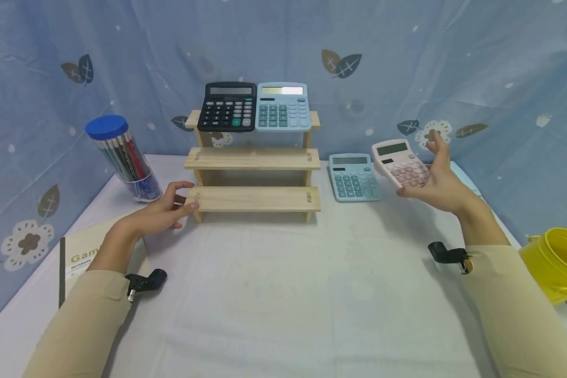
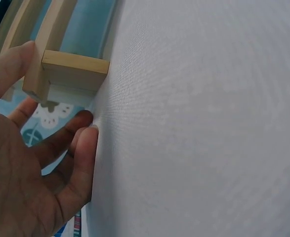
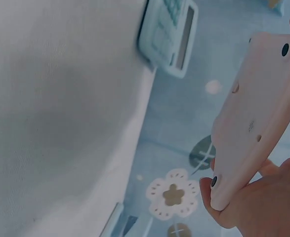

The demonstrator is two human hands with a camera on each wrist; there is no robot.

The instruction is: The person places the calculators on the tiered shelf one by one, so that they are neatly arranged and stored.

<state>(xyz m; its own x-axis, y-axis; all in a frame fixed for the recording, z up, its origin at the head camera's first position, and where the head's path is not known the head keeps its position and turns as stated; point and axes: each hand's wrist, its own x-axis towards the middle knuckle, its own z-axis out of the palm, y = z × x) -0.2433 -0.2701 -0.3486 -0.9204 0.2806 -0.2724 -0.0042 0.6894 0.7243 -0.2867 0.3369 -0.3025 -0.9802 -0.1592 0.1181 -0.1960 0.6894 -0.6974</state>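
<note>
My right hand [image 1: 437,181] holds a pink calculator [image 1: 401,161], thumb at its lower edge and fingers along the right side. The right wrist view shows its pale back [image 3: 258,103] lifted off the table and tilted. Left of it stands a light-blue calculator [image 1: 354,178], leaning back by the cloth wall. My left hand [image 1: 163,207] is at the left end of a three-step wooden rack [image 1: 255,198], its thumb touching the lowest board and its other fingers loosely bent beside it. A black calculator [image 1: 228,107] and another light-blue calculator [image 1: 282,107] stand side by side on the top step.
A blue-lidded tub of pencils [image 1: 127,157] stands left of the rack. A notebook [image 1: 82,249] lies under my left forearm. On the right is a yellow bucket [image 1: 555,265]. A pale blue edge [image 1: 465,178] shows behind my right hand. Patterned blue cloth hangs around the white table.
</note>
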